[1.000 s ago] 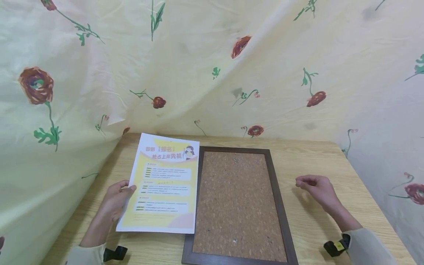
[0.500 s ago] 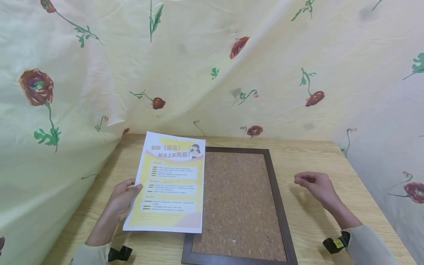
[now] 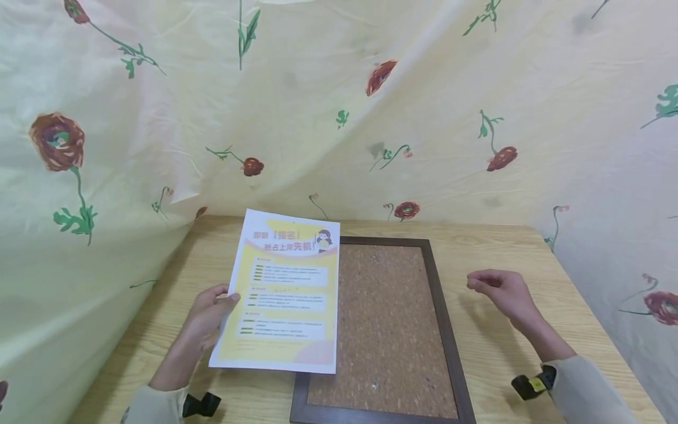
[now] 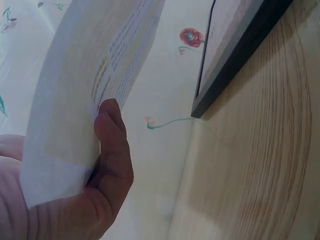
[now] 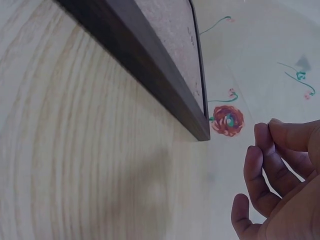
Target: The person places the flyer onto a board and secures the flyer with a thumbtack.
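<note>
My left hand (image 3: pixel 209 315) grips a printed paper sheet (image 3: pixel 281 294) by its left edge, thumb on the printed face. The sheet is yellow and white with a cartoon figure at its top right, and it covers the left part of a corkboard (image 3: pixel 392 324) in the head view. In the left wrist view the sheet (image 4: pixel 65 100) bows, with curled fingers (image 4: pixel 115 145) at its edge. Right of the board hovers my right hand (image 3: pixel 505 291); its thumb and forefinger tips meet in the right wrist view, and I cannot tell whether something tiny sits between them.
A dark wooden frame (image 3: pixel 450 335) borders the corkboard, which has a few small shiny spots. It lies on a light wood table (image 3: pixel 508 241). A flower-printed cloth (image 3: pixel 318 118) hangs behind and at both sides.
My left hand has carried the sheet to the right, so it overlaps more of the corkboard. The right hand has shifted slightly left and away from me, its fingers posed alike.
</note>
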### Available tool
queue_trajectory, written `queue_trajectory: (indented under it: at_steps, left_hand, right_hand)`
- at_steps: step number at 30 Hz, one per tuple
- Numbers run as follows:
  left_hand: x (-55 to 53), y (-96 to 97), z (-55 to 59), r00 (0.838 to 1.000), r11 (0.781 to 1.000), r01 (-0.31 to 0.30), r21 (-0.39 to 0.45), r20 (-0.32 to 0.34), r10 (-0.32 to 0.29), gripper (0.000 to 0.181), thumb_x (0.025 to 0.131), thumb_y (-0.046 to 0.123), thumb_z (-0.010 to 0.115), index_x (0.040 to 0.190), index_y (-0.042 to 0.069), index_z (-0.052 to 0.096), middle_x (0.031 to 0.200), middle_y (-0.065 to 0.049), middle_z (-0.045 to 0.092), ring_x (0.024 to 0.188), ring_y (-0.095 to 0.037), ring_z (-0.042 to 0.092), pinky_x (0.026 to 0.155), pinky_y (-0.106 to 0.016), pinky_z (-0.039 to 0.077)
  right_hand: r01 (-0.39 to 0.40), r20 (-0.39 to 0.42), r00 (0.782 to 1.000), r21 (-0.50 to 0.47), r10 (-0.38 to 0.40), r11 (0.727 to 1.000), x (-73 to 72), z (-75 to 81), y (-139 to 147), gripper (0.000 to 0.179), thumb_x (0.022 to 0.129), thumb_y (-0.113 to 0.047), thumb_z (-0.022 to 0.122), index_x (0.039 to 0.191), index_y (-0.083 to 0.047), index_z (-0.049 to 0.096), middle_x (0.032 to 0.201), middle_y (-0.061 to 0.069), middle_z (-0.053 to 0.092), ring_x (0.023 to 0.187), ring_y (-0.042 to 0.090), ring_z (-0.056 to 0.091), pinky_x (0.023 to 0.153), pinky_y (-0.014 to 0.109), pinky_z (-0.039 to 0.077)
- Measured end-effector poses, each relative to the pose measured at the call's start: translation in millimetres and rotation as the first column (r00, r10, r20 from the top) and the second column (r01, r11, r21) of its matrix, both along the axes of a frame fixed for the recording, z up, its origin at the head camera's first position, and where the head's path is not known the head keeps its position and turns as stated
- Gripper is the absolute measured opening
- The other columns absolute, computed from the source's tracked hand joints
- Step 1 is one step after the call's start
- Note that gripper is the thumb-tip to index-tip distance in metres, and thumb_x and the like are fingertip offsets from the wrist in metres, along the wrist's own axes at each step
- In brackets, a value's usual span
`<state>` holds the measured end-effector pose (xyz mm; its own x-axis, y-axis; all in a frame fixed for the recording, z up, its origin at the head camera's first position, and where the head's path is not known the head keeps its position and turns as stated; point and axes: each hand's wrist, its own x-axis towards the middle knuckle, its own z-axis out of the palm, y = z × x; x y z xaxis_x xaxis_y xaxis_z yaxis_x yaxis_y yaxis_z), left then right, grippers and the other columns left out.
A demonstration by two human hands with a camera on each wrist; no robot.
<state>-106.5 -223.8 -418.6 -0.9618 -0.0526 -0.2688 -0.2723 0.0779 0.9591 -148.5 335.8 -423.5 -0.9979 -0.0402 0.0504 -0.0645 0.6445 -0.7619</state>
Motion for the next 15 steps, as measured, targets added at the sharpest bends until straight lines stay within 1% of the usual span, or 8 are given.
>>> queue_trajectory:
  at_steps: [3,10,15]
  left_hand:
    - [-1.6,4.2,-0.2,1.000,1.000,0.009,0.006,0.006,-0.009,0.032,0.106,0.010,0.042,0.130,-0.010,0.044,0.106,-0.022,0.069,0.089,-0.033,0.071,0.074,-0.043,0.058]
    - [-6.1,14.3,-1.8,1.000,1.000,-0.001,0.001,0.020,0.001,0.030,0.105,0.009,0.043,0.129,-0.008,0.047,0.103,-0.020,0.069,0.087,-0.033,0.071,0.072,-0.042,0.059]
    - [-8.0,20.8,-2.8,1.000,1.000,0.016,0.019,0.011,-0.016,0.027,0.105,0.008,0.042,0.126,-0.009,0.048,0.104,-0.023,0.068,0.088,-0.035,0.071,0.073,-0.045,0.058]
  right_hand:
    - [-0.004,-0.007,1.000,0.003,0.004,1.000,-1.4,2.4,-2,0.037,0.099,-0.023,0.062,0.118,0.009,0.066,0.110,0.020,0.070,0.087,-0.006,0.059,0.075,0.018,0.049]
    - [-0.021,-0.020,1.000,-0.008,0.021,1.000,-3.6,8.2,-7,0.036,0.099,-0.022,0.062,0.119,0.009,0.065,0.109,0.021,0.070,0.087,-0.004,0.060,0.075,0.019,0.050]
    - [-0.027,-0.024,0.999,-0.023,0.026,0.999,-4.3,11.2,-9,0.035,0.099,-0.021,0.063,0.117,0.008,0.066,0.109,0.021,0.070,0.086,-0.004,0.061,0.075,0.020,0.051]
